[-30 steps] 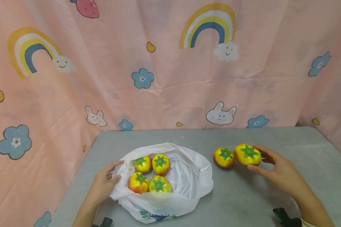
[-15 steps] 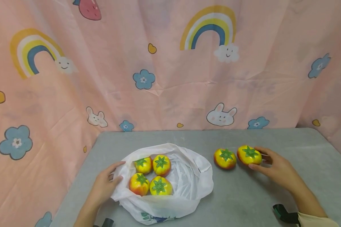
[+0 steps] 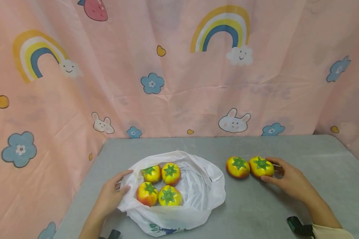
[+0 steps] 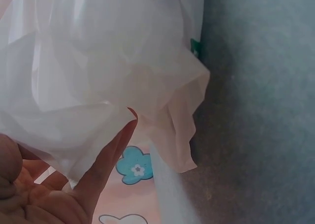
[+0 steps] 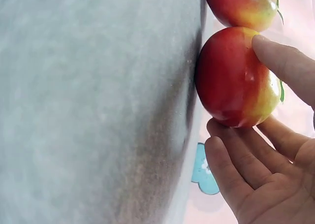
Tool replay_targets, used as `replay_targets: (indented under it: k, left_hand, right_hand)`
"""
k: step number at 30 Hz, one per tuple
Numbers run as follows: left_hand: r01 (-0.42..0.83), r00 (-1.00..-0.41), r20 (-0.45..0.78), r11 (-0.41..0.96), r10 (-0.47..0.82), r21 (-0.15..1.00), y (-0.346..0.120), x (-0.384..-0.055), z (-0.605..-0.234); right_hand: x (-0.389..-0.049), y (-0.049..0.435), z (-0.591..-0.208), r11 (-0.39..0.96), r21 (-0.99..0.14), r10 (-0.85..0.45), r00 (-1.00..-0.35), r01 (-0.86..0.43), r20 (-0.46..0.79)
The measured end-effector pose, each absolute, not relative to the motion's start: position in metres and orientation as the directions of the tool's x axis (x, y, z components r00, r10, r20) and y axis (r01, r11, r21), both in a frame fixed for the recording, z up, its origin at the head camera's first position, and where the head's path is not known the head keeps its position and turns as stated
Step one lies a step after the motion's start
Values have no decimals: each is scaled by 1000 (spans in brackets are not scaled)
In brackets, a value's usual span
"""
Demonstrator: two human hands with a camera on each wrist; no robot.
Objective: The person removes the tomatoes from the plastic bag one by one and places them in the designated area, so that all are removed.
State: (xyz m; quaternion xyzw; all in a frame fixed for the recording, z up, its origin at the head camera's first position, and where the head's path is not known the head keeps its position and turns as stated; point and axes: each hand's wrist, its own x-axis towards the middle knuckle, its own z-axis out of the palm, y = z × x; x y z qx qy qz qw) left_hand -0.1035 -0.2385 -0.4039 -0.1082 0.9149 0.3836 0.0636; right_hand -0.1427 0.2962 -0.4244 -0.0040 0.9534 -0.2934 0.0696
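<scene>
I have the right hand (image 3: 290,182) pinching a yellow-red fruit (image 3: 261,167), a second fruit (image 3: 238,168) touching it beyond the fingertips; the left hand (image 3: 111,194), fingers spread, touches the white bag (image 3: 216,187) around four fruits (image 3: 170,196).

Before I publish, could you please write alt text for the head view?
A right hand holds a yellow-red fruit beside another fruit on a gray table. The left hand holds the side of a white bag containing four similar fruits.
</scene>
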Motion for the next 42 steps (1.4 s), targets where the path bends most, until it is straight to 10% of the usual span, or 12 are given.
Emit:
replay_targets:
  k: [42]
  left_hand:
    - [-249, -968, -202, 670, -150, 699, -237, -104, -405]
  right_hand:
    - [-143, 299, -425, 816, -579, -90, -988, -1, -125]
